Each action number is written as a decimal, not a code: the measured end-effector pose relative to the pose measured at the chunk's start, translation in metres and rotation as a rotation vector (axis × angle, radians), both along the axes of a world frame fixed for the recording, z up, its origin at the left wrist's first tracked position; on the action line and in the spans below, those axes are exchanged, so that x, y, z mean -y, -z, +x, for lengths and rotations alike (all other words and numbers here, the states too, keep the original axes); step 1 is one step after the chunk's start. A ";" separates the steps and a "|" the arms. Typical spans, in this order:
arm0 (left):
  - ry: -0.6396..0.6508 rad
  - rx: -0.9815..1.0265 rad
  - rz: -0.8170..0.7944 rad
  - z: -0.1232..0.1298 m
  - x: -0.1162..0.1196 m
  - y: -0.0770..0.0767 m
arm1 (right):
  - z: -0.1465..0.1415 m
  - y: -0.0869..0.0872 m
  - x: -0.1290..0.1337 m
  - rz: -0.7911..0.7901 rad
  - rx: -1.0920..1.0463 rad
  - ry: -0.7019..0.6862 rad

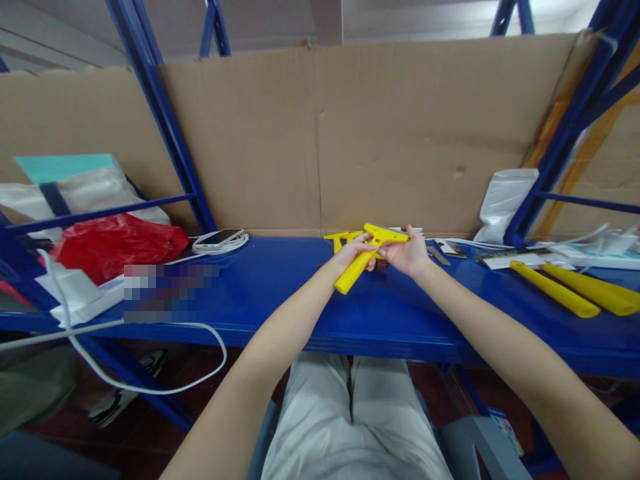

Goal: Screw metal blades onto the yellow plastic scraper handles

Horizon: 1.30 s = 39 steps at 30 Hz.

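A yellow T-shaped tool [356, 270] is held above the blue table, its handle slanting down to the left and its wide head at the upper right. My left hand [354, 251] is closed around it near the neck. My right hand [406, 255] has its fingers pressed at the underside of the head. Behind my left hand lies another yellow piece [340, 240], partly hidden. A small dark red object [381, 264] shows just under my hands; what it is I cannot make out.
Several yellow handles [555, 288] lie at the right, near a white power strip [595, 256]. A phone [225, 237] rests on a coiled white cable at the left, by a red bag [123, 247]. Cardboard [400, 133] stands behind the blue table [280, 287]. A cable loop hangs over the front edge.
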State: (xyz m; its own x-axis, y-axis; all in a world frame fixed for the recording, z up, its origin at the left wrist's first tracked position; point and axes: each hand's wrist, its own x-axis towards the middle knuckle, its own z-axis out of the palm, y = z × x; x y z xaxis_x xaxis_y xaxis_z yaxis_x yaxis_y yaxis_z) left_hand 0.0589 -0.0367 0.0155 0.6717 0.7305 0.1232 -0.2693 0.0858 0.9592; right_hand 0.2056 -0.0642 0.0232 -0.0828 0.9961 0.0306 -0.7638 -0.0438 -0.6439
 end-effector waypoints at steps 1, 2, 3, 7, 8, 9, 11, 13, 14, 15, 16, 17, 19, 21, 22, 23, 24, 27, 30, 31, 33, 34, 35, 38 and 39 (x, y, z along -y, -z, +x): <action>0.003 0.001 0.004 0.000 0.000 0.000 | 0.000 -0.001 0.001 -0.004 0.000 0.010; 0.004 0.002 0.006 0.000 0.000 0.000 | -0.001 -0.001 0.001 -0.008 0.003 0.017; 0.003 0.005 0.008 0.001 0.000 0.000 | -0.001 -0.001 0.002 -0.012 0.008 0.025; -0.004 0.014 0.008 0.002 0.001 0.001 | -0.004 -0.004 0.003 -0.072 0.033 0.097; -0.005 0.012 0.007 0.003 0.001 0.001 | -0.004 -0.004 0.003 -0.092 0.039 0.122; -0.004 0.009 0.007 0.003 0.001 0.001 | -0.005 -0.005 0.003 -0.110 0.046 0.143; 0.000 0.000 0.008 0.003 0.001 0.002 | -0.006 -0.006 0.004 -0.135 0.059 0.164; 0.004 -0.008 0.008 0.003 0.000 0.002 | -0.006 -0.006 0.004 -0.148 0.067 0.167; 0.006 -0.011 0.008 0.003 0.000 0.003 | -0.006 -0.006 0.004 -0.151 0.067 0.166; 0.006 -0.014 0.007 0.003 -0.001 0.003 | -0.006 -0.006 0.004 -0.151 0.066 0.167; 0.005 -0.017 0.006 0.002 -0.001 0.003 | -0.005 -0.006 0.003 -0.150 0.064 0.168; 0.004 -0.019 0.006 0.002 -0.001 0.003 | -0.005 -0.006 0.003 -0.149 0.060 0.168; -0.001 -0.023 0.003 0.002 0.000 0.002 | -0.005 -0.005 0.002 -0.148 0.055 0.169; -0.010 -0.022 -0.003 0.002 0.001 0.001 | -0.005 -0.005 0.002 -0.153 0.050 0.168; -0.015 -0.019 -0.009 0.002 0.002 0.001 | -0.005 -0.005 0.002 -0.157 0.049 0.166; -0.023 -0.015 -0.017 0.003 0.003 0.000 | -0.005 -0.006 0.002 -0.158 0.048 0.168; -0.034 -0.014 -0.024 0.002 0.004 -0.001 | -0.005 -0.006 0.002 -0.159 0.047 0.171; -0.090 -0.026 -0.044 0.002 0.004 -0.003 | 0.001 -0.007 -0.001 -0.160 0.048 0.201; -0.177 -0.031 -0.066 0.002 0.004 -0.003 | 0.020 -0.005 -0.010 -0.190 0.072 0.264; -0.213 -0.023 -0.075 0.002 0.004 -0.003 | 0.029 -0.004 -0.014 -0.207 0.089 0.286; -0.292 0.000 -0.086 0.002 0.004 -0.003 | 0.049 0.000 -0.021 -0.243 0.132 0.339; -0.329 0.011 -0.090 0.002 0.004 -0.002 | 0.059 0.002 -0.025 -0.245 0.155 0.371; -0.363 0.018 -0.093 0.002 0.004 -0.002 | 0.069 0.005 -0.028 -0.265 0.183 0.406; -0.431 0.023 -0.099 0.002 0.004 0.000 | 0.094 0.014 -0.037 -0.307 0.278 0.466; -0.444 0.022 -0.101 0.002 0.004 0.000 | 0.100 0.017 -0.039 -0.315 0.308 0.469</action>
